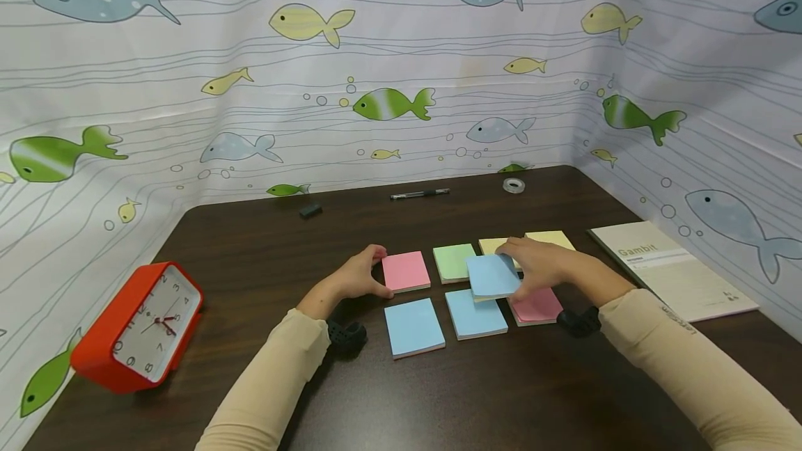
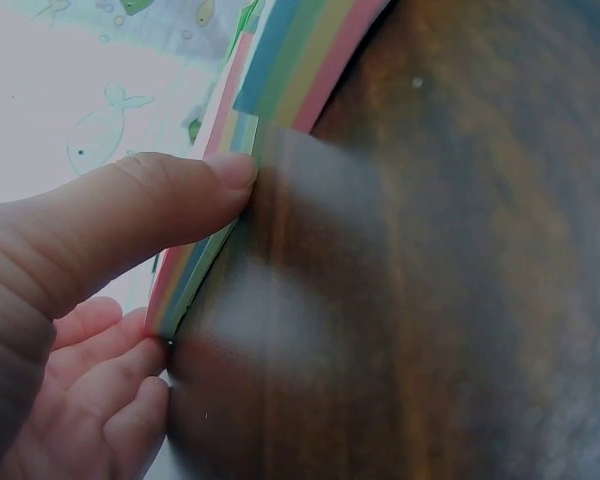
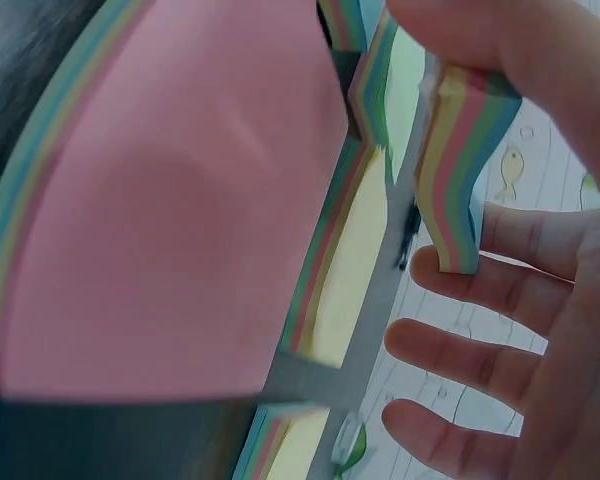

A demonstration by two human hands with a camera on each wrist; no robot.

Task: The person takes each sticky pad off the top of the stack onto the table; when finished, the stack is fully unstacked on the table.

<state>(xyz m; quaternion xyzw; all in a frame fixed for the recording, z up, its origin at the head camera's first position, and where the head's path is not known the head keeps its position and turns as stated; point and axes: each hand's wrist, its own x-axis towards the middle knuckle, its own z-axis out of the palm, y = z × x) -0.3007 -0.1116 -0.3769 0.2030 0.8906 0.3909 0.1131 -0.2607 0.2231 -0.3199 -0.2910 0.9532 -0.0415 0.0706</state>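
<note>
On the table, my left hand [image 1: 357,273] spans a pink-topped sticky note pad [image 1: 406,271], thumb at its near edge and fingers at its far edge. The left wrist view shows the thumb and fingers against that pad's striped side [image 2: 170,285]. My right hand [image 1: 540,263] pinches a blue-topped sticky note pad [image 1: 492,275] between thumb and fingers, raised above the others; its layered edge [image 3: 455,170] shows in the right wrist view. Below it lies another blue pad [image 1: 477,315], beside a pink pad [image 1: 539,306] partly hidden by the hand. Another blue pad [image 1: 414,327] lies nearer me.
A green pad [image 1: 454,263] and two yellow pads, one at the far right [image 1: 551,238], lie behind. A red alarm clock [image 1: 140,326] stands left, a notebook [image 1: 670,270] lies right. Farther back are an eraser-like black block [image 1: 310,211], a pen [image 1: 420,194] and a tape roll [image 1: 514,185].
</note>
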